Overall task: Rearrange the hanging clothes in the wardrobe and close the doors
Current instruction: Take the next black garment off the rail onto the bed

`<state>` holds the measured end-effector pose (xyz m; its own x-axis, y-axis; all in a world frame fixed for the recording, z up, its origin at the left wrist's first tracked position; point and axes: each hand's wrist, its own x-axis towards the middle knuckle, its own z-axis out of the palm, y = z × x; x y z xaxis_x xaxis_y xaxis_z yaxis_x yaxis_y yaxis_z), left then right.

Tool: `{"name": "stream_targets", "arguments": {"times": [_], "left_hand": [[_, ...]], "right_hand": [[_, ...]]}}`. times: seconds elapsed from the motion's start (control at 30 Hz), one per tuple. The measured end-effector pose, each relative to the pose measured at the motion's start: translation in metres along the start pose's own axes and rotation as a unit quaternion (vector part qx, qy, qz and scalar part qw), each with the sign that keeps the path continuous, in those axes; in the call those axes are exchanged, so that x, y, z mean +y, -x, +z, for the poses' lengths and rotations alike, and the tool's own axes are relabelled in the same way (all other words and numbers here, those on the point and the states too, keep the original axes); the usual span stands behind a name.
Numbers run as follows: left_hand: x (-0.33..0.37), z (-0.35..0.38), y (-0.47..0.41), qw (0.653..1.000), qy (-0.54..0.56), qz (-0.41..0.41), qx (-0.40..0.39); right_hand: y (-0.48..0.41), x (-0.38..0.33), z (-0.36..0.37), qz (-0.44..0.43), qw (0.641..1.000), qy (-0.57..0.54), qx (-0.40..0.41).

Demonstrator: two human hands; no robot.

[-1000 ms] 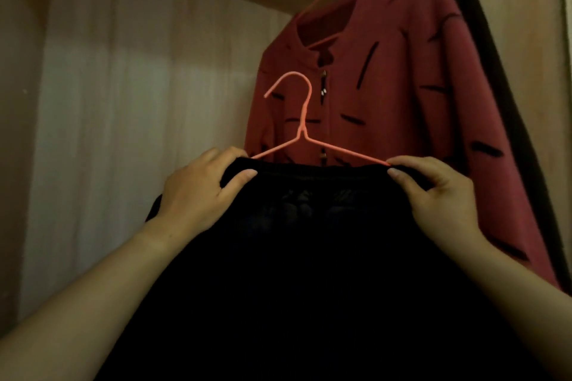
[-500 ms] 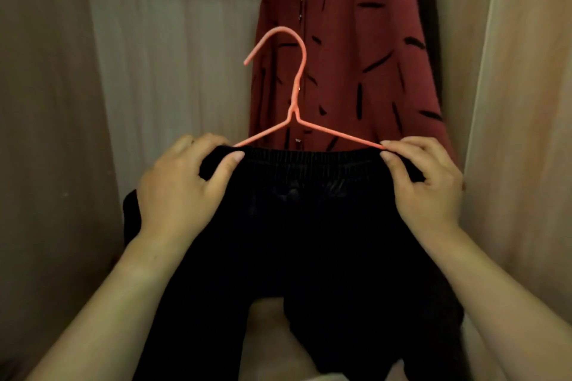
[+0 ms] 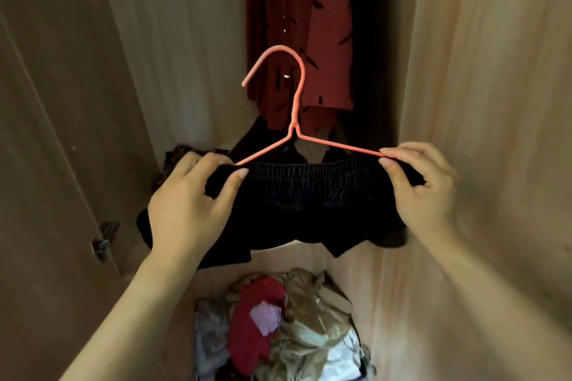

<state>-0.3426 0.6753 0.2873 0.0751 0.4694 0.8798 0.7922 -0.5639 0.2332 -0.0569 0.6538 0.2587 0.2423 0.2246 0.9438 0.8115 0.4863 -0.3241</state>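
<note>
- Step in hand: fitting a black garment [image 3: 309, 201] onto a coral hanger [image 3: 295, 108]. Rehanging is not yet done and the doors are open.
- Left hand [image 3: 188, 204]: fingers curled over the left end of the elastic waistband with the thumb across its front. The hanger's left arm runs in under this grip.
- Right hand [image 3: 424, 192]: thumb and forefinger pinch the hanger's right tip, and the remaining fingers bunch the waistband just below it.
- Position: the garment is held in the air across the wardrobe opening, above the front edge of the hanging compartment's floor [image 3: 294, 252]. The hook points up and opens to the left.
- A red patterned top [image 3: 300, 9] hangs toward the back right corner, with a dark garment [image 3: 368, 40] just beside it.
- Loose clothes [image 3: 294, 318] are heaped in the lower compartment. The door hinge [image 3: 103, 241] is at the left edge.
- The rail is out of view.
- Judgement, next move: settle the waistband evenly on both hanger arms, then shift one hand to the neck and lift the hook to the rail left of the red top.
- Judgement, risk: the waistband may slide off the sloped arms once the grip relaxes.
</note>
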Motion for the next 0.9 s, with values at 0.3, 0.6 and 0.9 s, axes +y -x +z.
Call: {"name": "stream_targets", "arguments": {"times": [0.3, 0.6, 0.9], "left_hand": [[0.019, -0.078, 0.088, 0.996, 0.065, 0.02, -0.056], [0.075, -0.122, 0.169, 0.975, 0.165, 0.067, -0.13], [0.221, -0.124, 0.27, 0.869, 0.343, 0.163, -0.316]], "right_hand": [[0.099, -0.089, -0.097, 0.069, 0.994, 0.081, 0.008], [0.185, -0.173, -0.232, 0.121, 0.969, 0.213, 0.013], [0.316, -0.265, -0.426, 0.269, 0.873, 0.398, 0.088]]}}
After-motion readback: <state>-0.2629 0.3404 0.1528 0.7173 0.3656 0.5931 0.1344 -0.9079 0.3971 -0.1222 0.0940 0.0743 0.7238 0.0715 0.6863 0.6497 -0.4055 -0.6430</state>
